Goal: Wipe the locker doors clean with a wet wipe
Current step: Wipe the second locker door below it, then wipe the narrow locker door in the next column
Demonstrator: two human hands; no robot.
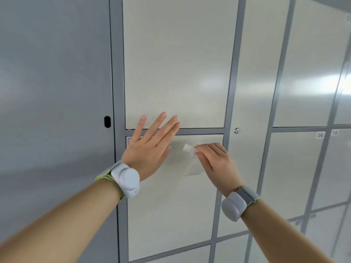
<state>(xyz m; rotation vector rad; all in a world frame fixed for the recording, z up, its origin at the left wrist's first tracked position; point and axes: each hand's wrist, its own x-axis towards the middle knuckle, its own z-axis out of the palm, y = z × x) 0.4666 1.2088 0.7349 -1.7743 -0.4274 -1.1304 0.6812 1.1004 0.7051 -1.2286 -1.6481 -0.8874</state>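
A bank of cream locker doors in grey frames fills the view. My right hand (214,162) holds a white wet wipe (190,162) against the upper part of a lower locker door (171,205), fingers curled over the wipe's edge. My left hand (152,147) is spread flat with straight fingers over the top left corner of the same door and the grey rail above it. It covers most of a small label there. The tall upper door (174,63) stands above both hands.
A plain grey panel (57,82) with a black slot (107,121) stands to the left. A narrow column with a round key lock (236,130) lies right of the door. Further right are more doors, numbered 06 (320,135) and others. Both wrists wear grey bands.
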